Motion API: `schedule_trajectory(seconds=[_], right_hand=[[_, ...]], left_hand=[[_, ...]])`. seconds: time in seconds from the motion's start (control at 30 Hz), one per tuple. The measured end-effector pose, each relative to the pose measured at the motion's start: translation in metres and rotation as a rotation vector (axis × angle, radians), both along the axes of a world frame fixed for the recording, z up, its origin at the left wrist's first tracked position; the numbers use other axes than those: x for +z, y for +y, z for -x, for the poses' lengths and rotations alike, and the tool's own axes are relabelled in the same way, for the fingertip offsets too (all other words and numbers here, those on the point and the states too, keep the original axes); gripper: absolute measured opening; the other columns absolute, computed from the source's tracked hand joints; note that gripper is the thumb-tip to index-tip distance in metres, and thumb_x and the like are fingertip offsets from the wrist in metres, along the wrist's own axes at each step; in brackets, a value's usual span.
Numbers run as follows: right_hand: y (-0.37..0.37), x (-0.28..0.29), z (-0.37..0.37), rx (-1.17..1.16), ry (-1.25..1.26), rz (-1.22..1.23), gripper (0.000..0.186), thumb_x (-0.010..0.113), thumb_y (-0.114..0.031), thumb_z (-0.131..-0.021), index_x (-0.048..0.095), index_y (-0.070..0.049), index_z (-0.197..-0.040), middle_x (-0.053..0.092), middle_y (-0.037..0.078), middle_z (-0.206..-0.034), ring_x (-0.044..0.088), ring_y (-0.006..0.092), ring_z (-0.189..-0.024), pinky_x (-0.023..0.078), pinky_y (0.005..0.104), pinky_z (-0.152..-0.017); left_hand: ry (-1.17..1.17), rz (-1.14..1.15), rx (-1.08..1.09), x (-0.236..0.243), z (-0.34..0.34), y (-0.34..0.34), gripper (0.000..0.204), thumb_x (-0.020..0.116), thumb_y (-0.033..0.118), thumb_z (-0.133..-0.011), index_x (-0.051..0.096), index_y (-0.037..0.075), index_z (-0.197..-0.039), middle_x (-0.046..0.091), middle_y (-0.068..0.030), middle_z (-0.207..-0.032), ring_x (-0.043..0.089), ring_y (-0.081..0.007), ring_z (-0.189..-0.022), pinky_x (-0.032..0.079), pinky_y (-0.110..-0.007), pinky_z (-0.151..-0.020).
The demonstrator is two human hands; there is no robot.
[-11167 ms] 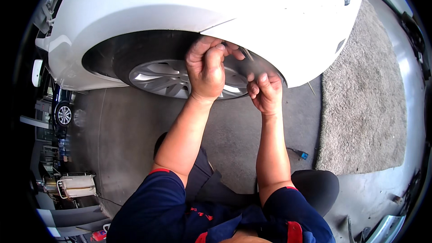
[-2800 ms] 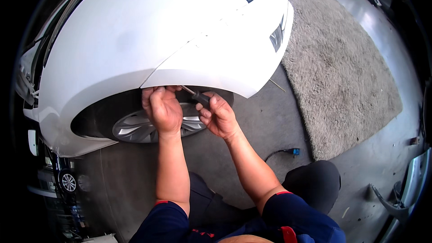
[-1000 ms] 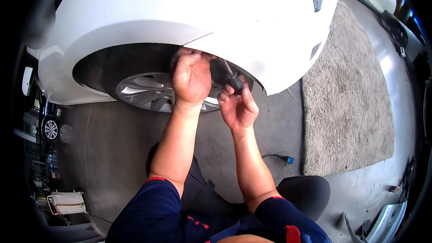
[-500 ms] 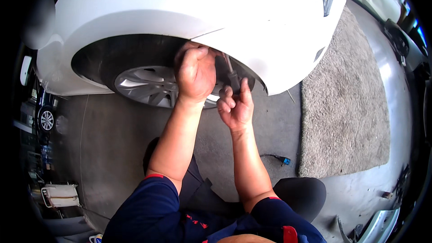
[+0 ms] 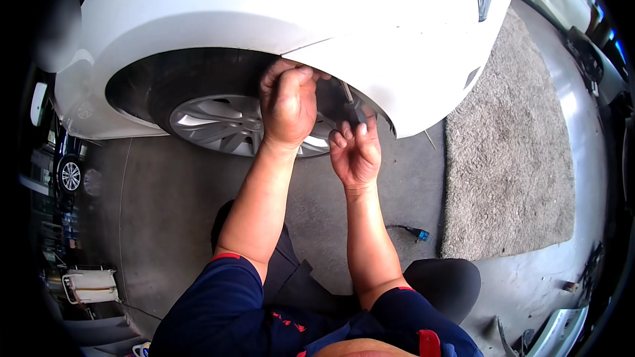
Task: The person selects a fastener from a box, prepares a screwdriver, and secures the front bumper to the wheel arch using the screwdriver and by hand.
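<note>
Beneath the curved edge of the white car (image 5: 218, 6), at the wheel opening (image 5: 129, 86), my right grip (image 5: 357, 153) was closed loosely about the screwdriver (image 5: 356, 114), thumb and fingers meeting around the lower end of its dark handle, the others curled toward the palm. The tool stood tilted, its shaft (image 5: 348, 94) slanting up and to the left until the tip passed out of sight near the bodywork's edge. My left grip (image 5: 290, 109) was raised beside it, fingers bent up under the car's lip just below the panel seam (image 5: 307, 46); the fingertips were partly hidden, so I could not tell whether they pinched anything.

The handle was chunky and a little blurred, the shaft thin, bright metal. Behind my left grip sat a black tyre (image 5: 211, 69) and a silver wheel (image 5: 218, 125) with broad spokes. The car's paint was smooth and glossy. To the right, a grey rug (image 5: 509, 158) with a rough, shaggy pile lay on the smooth grey floor (image 5: 192, 205), and near its edge was a blue connector (image 5: 423, 234) on a black lead.

Half a second earlier the screwdriver had been closer to my left grip; now my right grip and the tool had both shifted a little to the right, while my left grip had stayed almost in place.
</note>
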State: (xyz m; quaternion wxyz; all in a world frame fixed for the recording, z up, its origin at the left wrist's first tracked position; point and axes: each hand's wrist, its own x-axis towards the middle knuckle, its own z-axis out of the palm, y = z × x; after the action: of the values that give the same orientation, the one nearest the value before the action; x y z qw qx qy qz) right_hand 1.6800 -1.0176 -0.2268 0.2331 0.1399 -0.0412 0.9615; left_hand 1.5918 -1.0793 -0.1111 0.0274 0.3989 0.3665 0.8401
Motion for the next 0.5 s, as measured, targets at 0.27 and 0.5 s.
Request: schedule_trajectory(seconds=[0.27,0.5], right_hand=[[0.0042,-0.0052,0.0053,-0.058,-0.096,-0.145,0.030,0.061,-0.030,-0.100,0.055,-0.011,-0.124,0.063,0.008,-0.113,0.048,0.0086,-0.074,0.045,0.0265,-0.071],[0.0004,-0.0057,0.0068,-0.017,-0.092,-0.107,0.031,0.062,-0.031,-0.100,0.056,-0.011,-0.122,0.065,0.008,-0.112,0.047,0.0080,-0.072,0.044,0.0254,-0.071]], left_hand=[[0.065,-0.022,0.132,0.0012,-0.0041,0.0017,0.022,0.044,0.000,-0.087,0.065,-0.002,-0.096,0.066,-0.0114,-0.099,0.062,-0.0228,-0.091,0.051,-0.038,-0.085],[0.010,-0.010,0.182,0.0055,-0.0106,0.0019,0.018,0.043,-0.002,-0.086,0.060,0.002,-0.083,0.064,-0.0097,-0.088,0.060,-0.0203,-0.085,0.050,-0.037,-0.083]])
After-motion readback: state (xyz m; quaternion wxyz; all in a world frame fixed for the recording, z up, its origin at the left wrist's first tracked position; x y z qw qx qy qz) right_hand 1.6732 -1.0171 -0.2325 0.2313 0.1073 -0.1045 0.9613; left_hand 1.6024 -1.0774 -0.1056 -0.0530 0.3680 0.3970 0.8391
